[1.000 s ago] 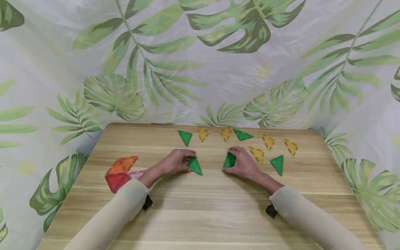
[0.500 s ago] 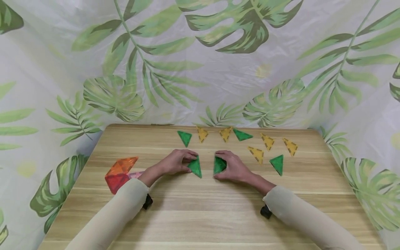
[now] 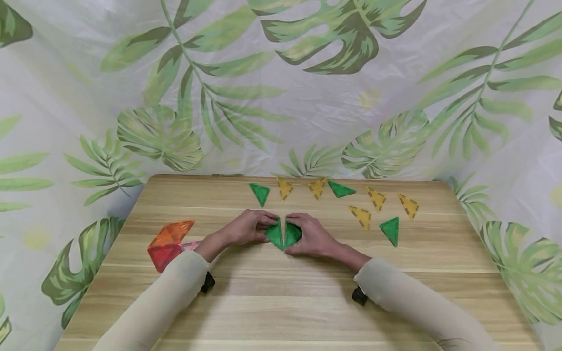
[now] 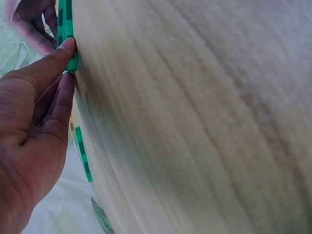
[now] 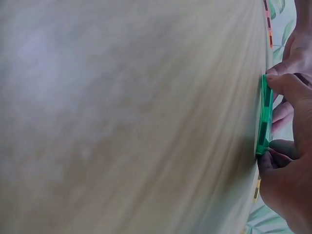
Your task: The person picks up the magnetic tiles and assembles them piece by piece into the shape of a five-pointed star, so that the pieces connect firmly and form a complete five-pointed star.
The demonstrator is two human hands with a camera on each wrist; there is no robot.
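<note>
Near the middle of the table, my left hand pinches a green translucent triangular magnetic tile between thumb and fingers. Facing it, my right hand grips a second green triangular tile by its ends. The two tiles lie almost edge to edge, a thin wedge of table showing between them, narrowest at the near end. In the left wrist view, the left thumb and fingertips hold a corner of a green tile. The right wrist view has the right-hand tile edge-on, low over the wood.
Behind the hands lie green triangular tiles and several yellow triangular tiles. Another green tile is to the right. By the left forearm sits a joined group of orange, red and pink tiles. Leaf-print cloth hangs behind the table.
My right hand has moved left with its green tile, up close to the other one. The left hand stayed nearly in place, its tile turning slightly.
</note>
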